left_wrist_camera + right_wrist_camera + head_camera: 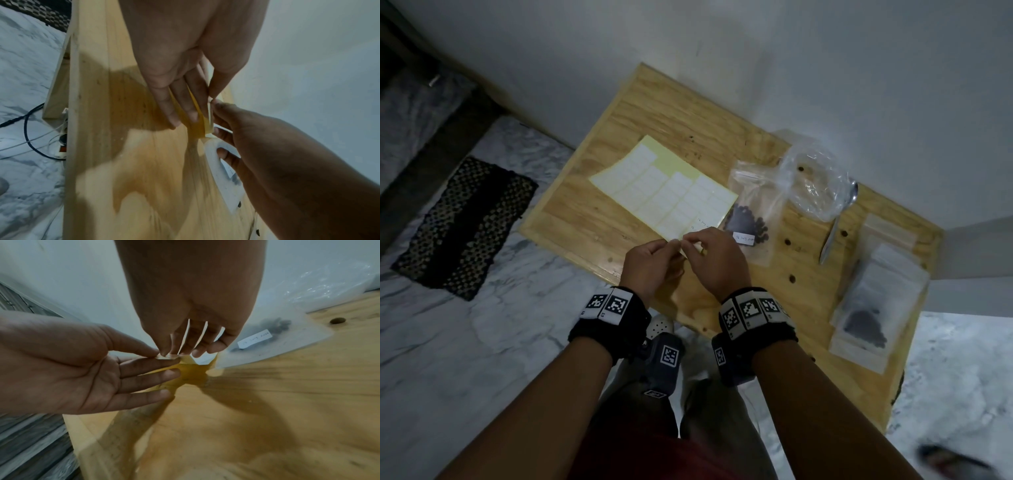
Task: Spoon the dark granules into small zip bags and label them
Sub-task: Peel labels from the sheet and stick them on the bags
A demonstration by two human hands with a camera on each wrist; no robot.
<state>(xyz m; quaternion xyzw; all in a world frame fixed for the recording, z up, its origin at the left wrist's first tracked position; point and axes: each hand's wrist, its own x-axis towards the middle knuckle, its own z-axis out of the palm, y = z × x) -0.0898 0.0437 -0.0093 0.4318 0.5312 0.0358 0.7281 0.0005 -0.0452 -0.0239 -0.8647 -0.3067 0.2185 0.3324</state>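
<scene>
Hands are meeting at the near corner of the label sheet [664, 192] on the table [585, 212]: left hand [645, 269] is pinching that corner steady, other fingers straight, while right hand [714, 258] is pinching a label to peel for the filled zip bag [751, 219] just right.

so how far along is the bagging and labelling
Done: one zip bag of dark granules lies on the table with a written label on it, and a stack of bags sits to the right.

In hand: left hand and right hand pinch the near corner of the label sheet, apparently peeling a label.

Left: sticking that label. The spoon lies idle.
</scene>
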